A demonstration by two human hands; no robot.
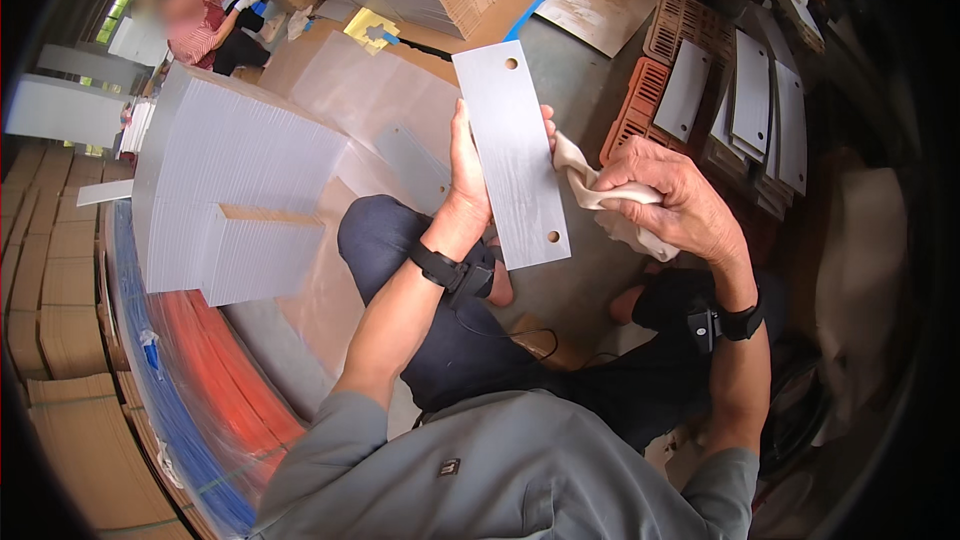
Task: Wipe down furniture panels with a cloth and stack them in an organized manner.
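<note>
A pale grey-white rectangular panel (508, 155) with a wood-grain look is held up in front of me, slightly tilted. It has one round hole near its top end and another near its bottom end. My left hand (468, 165) grips it from behind, thumb along the left edge and fingertips showing past the right edge. Bunched in my right hand (678, 198) is a cream cloth (588, 180), its folds hanging close to the panel's right edge. Whether the cloth touches the panel I cannot tell.
Tall stacks of similar panels (240, 180) stand at my left. More holed panels (752, 90) lean at my right beside orange plastic crates (640, 105). Piled cardboard (75, 440) lines the far left. Another person (210, 25) sits at the back left.
</note>
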